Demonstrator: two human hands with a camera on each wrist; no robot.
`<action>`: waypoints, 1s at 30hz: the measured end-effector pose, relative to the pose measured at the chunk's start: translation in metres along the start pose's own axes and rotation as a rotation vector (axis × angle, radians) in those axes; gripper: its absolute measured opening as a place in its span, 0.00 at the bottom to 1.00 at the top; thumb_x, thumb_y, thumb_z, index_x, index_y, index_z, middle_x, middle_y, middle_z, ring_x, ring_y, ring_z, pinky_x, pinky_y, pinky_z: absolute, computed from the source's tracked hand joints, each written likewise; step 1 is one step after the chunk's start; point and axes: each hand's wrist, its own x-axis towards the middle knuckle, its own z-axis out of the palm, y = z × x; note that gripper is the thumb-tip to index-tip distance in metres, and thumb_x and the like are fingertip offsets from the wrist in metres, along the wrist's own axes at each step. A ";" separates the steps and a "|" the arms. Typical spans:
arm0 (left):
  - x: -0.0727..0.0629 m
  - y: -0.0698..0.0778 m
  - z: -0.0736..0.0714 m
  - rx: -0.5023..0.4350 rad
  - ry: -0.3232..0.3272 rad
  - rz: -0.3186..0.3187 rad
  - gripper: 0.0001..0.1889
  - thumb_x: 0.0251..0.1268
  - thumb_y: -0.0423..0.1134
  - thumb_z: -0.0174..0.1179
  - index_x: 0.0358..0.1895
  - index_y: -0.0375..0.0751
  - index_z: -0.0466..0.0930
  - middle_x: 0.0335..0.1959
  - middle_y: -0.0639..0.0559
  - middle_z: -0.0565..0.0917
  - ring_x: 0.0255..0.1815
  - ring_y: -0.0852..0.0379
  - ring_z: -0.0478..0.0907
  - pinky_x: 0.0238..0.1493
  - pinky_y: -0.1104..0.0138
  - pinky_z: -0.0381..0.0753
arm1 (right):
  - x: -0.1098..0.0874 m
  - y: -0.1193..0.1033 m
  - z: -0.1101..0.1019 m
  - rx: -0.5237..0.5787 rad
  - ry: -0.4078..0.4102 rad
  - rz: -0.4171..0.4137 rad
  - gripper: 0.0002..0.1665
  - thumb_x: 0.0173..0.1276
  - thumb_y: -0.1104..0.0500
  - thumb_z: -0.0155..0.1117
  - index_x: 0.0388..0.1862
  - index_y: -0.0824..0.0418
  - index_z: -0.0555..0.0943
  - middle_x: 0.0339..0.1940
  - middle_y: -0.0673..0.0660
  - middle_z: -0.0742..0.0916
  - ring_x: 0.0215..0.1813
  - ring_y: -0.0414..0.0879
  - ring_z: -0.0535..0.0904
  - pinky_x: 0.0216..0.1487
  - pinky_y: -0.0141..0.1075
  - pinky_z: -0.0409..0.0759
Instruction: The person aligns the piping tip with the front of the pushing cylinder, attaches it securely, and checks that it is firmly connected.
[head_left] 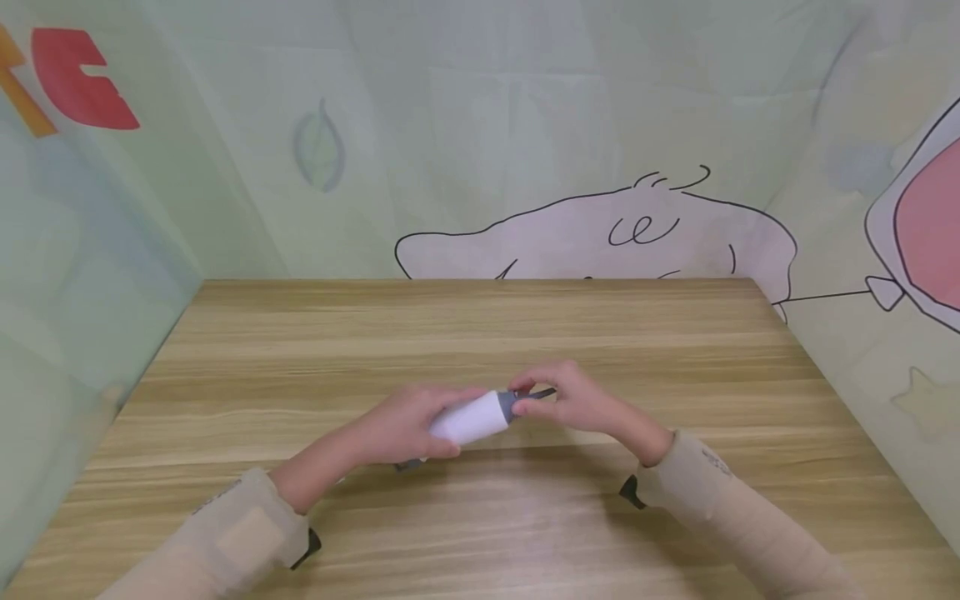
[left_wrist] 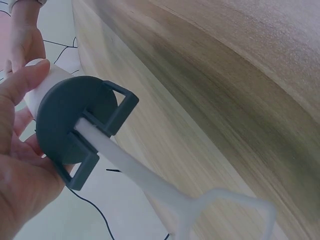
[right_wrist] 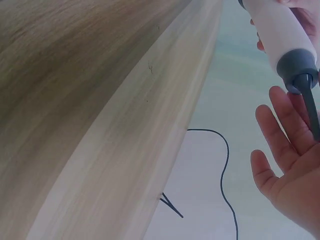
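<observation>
A large plastic syringe with a white barrel is held above the table, its tip to the right. My left hand grips the barrel near its rear end. In the left wrist view, a dark grey flange with two square loops closes that end, and a white plunger rod with a forked handle sticks out of it. At the front, my right hand pinches around the dark grey end cap. A thin grey spout runs from the cap across the right palm; the thumb is hidden in the right wrist view.
Beneath both hands spreads a wood-grain table. Printed cloth hangs behind its far edge and along both sides. Beige sleeves with dark wrist pieces cover the forearms.
</observation>
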 end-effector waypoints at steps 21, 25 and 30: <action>0.003 0.000 0.000 0.004 -0.008 0.000 0.35 0.46 0.40 0.65 0.62 0.47 0.64 0.50 0.49 0.78 0.40 0.57 0.74 0.36 0.66 0.73 | -0.003 0.004 0.000 0.049 -0.006 -0.015 0.20 0.56 0.56 0.63 0.46 0.64 0.77 0.43 0.57 0.84 0.45 0.46 0.79 0.46 0.39 0.77; 0.003 0.001 0.000 -0.006 -0.008 -0.015 0.35 0.45 0.40 0.65 0.62 0.47 0.65 0.50 0.48 0.78 0.41 0.56 0.75 0.36 0.65 0.74 | -0.004 0.003 -0.001 -0.002 0.016 -0.038 0.27 0.51 0.58 0.67 0.51 0.64 0.74 0.49 0.58 0.81 0.53 0.50 0.75 0.53 0.44 0.73; 0.003 0.002 0.000 -0.008 0.008 -0.008 0.35 0.44 0.39 0.66 0.61 0.46 0.66 0.50 0.48 0.78 0.40 0.57 0.75 0.37 0.65 0.74 | -0.001 -0.001 0.000 -0.066 0.026 -0.136 0.23 0.46 0.63 0.70 0.43 0.61 0.75 0.44 0.54 0.81 0.49 0.46 0.75 0.51 0.40 0.73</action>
